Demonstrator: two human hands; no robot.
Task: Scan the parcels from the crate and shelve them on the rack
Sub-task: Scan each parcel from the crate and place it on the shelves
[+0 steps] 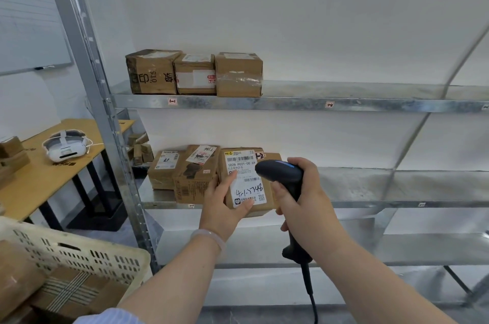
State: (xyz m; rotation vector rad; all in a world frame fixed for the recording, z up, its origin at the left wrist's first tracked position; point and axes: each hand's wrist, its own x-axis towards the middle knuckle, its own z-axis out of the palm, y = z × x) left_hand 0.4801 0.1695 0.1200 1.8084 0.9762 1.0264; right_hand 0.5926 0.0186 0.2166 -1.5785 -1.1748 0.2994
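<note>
left hand grips boxy cardboard parcel, white label up, at galvanized rack middle shelf. right hand wrapped round matte black scanner, parcel's 3 o'clock. slotted plastic crate at 8 o'clock.

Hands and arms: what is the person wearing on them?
The left hand has a pale, translucent bangle at its wrist; a light blue sleeve shows higher up that arm. The right hand and its forearm are bare, no rings visible.
</note>
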